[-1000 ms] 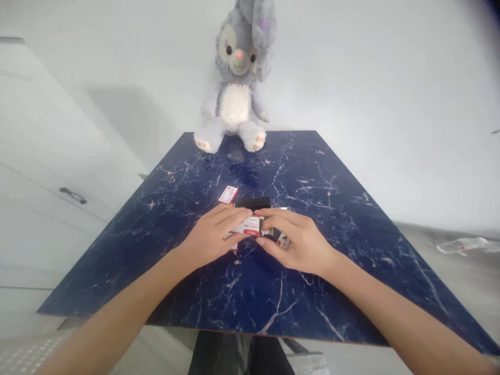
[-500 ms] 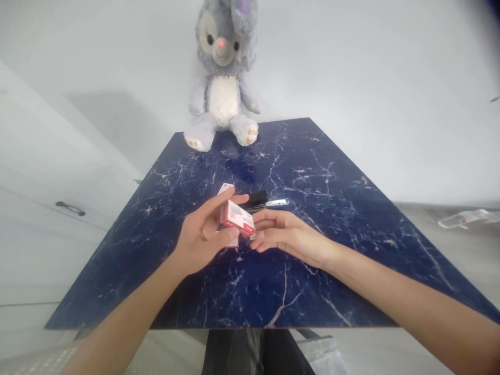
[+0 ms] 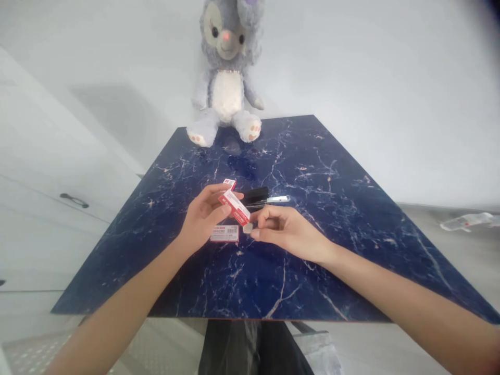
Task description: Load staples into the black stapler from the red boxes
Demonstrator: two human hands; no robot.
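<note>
My left hand [image 3: 207, 211] grips a small red-and-white cardboard box [image 3: 235, 206] between thumb and fingers, tilted above the table. At the box's lower right end, a pale end flap [image 3: 247, 228] sticks out. My right hand [image 3: 289, 229] pinches this flap with thumb and forefinger, the other fingers curled in. Just below the left hand, a second red-and-white box [image 3: 224, 234] lies flat, printed side up. Another small box [image 3: 229, 183] shows partly behind the left fingers. Beyond the hands lies what looks like a stapler, with a black body [image 3: 255, 195] and a silver metal arm [image 3: 278, 199].
The dark blue marble-patterned table [image 3: 273, 286] stretches under both arms. A grey plush rabbit [image 3: 227, 96] sits at its far edge against the wall. White cabinet doors [image 3: 39, 224] stand on the left; a clear plastic item [image 3: 466, 221] lies off the table at right.
The held box has turned, showing a different printed side, and its end flap is now visible at my right fingertips. The lower box is more exposed. The whole view has shifted slightly.
</note>
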